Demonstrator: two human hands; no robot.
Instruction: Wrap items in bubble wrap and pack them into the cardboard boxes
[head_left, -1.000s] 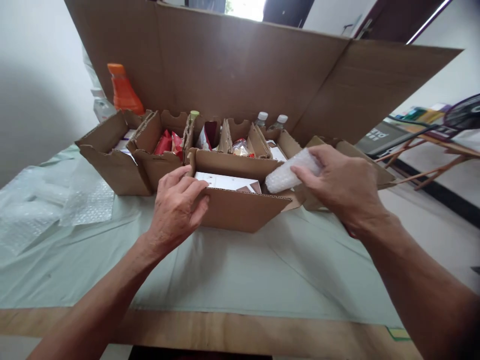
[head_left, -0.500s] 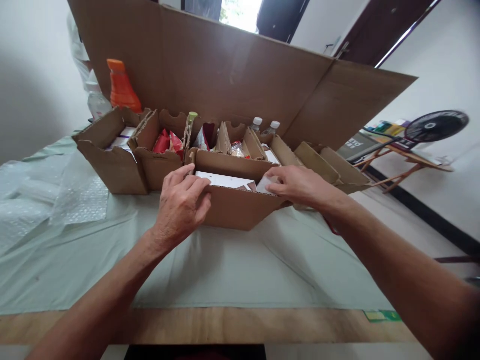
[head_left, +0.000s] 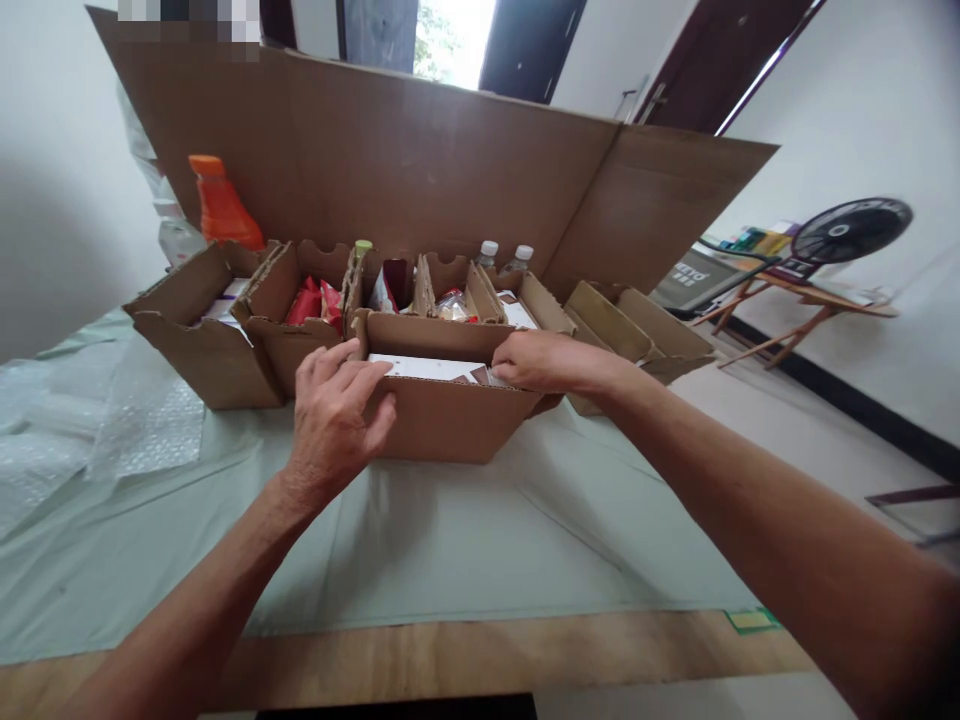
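A narrow cardboard bin stands nearest me on the cloth. Inside it lies a white carton with folded flaps at its right end. My left hand rests at the bin's left corner, fingers spread over the rim and thumb apart in front. At the right end, my right hand reaches in from above, its fingers closed together beside the carton's flaps. Under those fingertips only a sliver of a whitish translucent piece shows; the rest is hidden by the hand and the bin wall.
Behind stands a row of cardboard bins holding red packets and other packages. An orange bottle and clear bottles stand behind them, before a tall cardboard panel. Bubble wrap lies left; a fan stands far right.
My right hand has moved left along the bin toward the carton's flaps, covering more of the whitish piece. My left hand keeps its place at the corner. The whole view has shifted slightly.
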